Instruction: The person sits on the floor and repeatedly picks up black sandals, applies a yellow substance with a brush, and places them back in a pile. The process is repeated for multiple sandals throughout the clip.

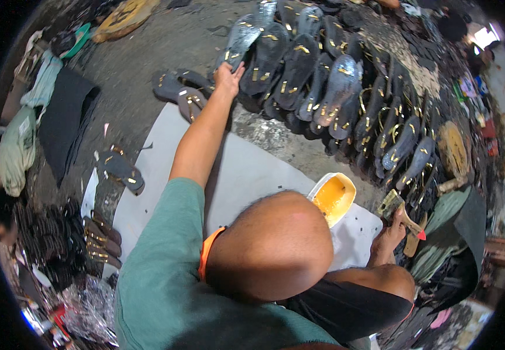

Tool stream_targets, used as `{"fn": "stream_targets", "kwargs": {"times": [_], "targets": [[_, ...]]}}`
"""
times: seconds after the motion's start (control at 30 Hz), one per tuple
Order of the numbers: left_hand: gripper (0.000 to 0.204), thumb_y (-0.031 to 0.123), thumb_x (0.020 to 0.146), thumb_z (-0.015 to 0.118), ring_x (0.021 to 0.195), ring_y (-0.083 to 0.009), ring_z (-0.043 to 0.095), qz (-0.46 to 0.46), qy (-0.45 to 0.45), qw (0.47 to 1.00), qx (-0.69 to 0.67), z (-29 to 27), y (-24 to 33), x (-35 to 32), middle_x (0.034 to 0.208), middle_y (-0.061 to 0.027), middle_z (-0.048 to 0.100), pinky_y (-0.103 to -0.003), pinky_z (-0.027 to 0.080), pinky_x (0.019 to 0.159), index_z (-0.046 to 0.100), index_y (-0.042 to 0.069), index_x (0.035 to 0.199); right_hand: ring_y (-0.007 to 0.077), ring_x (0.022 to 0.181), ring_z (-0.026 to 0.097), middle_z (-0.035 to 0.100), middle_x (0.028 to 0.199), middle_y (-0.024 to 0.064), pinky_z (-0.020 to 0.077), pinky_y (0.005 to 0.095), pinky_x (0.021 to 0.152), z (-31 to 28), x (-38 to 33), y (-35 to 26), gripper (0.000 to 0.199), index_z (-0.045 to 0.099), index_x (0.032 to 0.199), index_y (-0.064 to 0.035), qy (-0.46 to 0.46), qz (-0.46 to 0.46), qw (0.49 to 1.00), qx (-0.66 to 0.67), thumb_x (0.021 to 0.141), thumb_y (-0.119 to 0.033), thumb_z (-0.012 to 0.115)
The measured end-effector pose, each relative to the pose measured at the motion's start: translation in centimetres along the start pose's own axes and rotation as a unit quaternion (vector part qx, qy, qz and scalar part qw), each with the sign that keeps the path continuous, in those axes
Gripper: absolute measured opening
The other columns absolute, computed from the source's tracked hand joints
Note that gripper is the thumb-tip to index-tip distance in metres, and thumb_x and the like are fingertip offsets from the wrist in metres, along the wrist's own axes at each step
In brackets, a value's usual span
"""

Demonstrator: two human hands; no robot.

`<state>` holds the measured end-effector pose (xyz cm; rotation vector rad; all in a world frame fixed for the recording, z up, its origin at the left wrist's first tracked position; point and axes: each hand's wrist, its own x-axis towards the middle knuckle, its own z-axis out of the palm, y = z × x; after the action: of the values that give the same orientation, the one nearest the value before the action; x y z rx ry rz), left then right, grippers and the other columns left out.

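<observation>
Neither of my own hands is in view. Right below me squats a person in a teal shirt [159,280], seen from above and behind. That person's left hand [227,76] reaches out and grips the edge of a dark sandal sole [239,38] at the left end of a big row of dark soles with gold straps [334,87]. Their right hand [388,236] holds a wooden-handled brush [393,204] smeared with yellow glue. A white bowl of yellow glue [333,198] sits between the head and the brush.
A pale grey sheet [246,169] covers the ground under the person. Loose soles lie on the left [121,169] and beyond it [179,93]. Stacked soles [98,236], green cloth [16,146] and a black mat [66,122] line the left side.
</observation>
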<state>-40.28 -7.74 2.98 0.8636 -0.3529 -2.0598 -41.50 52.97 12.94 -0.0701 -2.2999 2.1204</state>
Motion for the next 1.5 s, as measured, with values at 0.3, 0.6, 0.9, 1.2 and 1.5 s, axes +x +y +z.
{"fn": "stream_targets", "kwargs": {"times": [0.3,0.6,0.9,1.2,1.5], "targets": [[0.063,0.018,0.081,0.076,0.104,-0.0246,0.063,0.104,0.01,0.889,0.446,-3.5,-0.8,-6.4,0.12,-0.0171,0.064,-0.033,0.051,0.087,0.05,-0.01,0.13,0.009,0.086,0.057,0.066,0.1,0.0046,0.0455,0.0253,0.075,0.7,-0.8,0.0,0.046,0.066,0.112,0.0044,0.014,0.023,0.999,-0.027,0.098,-0.039,0.062],[0.08,0.037,0.08,0.079,0.129,-0.0354,0.047,0.368,0.046,0.469,0.802,-24.5,3.9,-24.3,0.129,-0.0221,0.058,-0.046,0.031,0.111,0.043,0.001,0.142,0.0323,0.125,0.05,0.051,0.131,0.0212,0.0418,0.0444,0.103,4.4,-0.4,10.1,0.051,0.058,0.123,0.006,-0.167,-0.142,0.935,-0.279,0.088,-0.026,0.076],[0.061,0.033,0.08,0.078,0.126,-0.0366,0.046,0.292,-0.104,0.588,0.747,-24.5,4.1,-35.5,0.132,-0.0177,0.054,-0.049,0.033,0.108,0.052,0.01,0.131,0.0368,0.122,0.048,0.052,0.136,0.0192,0.0349,0.0463,0.102,7.1,-0.3,6.6,0.027,0.073,0.097,-0.0107,-0.098,-0.248,0.863,-0.429,0.081,-0.032,0.079],[0.028,0.028,0.082,0.076,0.122,-0.0373,0.046,0.274,-0.281,0.441,0.807,-21.4,-6.3,-26.7,0.132,-0.0125,0.053,-0.051,0.033,0.107,0.073,0.017,0.108,0.0347,0.083,0.063,0.067,0.092,0.0135,0.0484,0.0471,0.078,-0.4,-3.8,5.3,0.023,0.07,0.097,-0.0078,-0.174,-0.097,0.891,-0.408,0.089,-0.03,0.07],[0.033,0.022,0.08,0.078,0.122,-0.0375,0.049,0.336,-0.421,0.423,0.728,-20.2,-7.0,-25.0,0.11,-0.0153,0.067,-0.05,0.031,0.111,0.073,0.007,0.108,0.0327,0.092,0.064,0.067,0.099,0.0127,0.0507,0.0429,0.08,-1.2,-5.2,5.4,0.026,0.074,0.1,-0.0093,-0.143,-0.092,0.922,-0.347,0.092,-0.032,0.066]]}}
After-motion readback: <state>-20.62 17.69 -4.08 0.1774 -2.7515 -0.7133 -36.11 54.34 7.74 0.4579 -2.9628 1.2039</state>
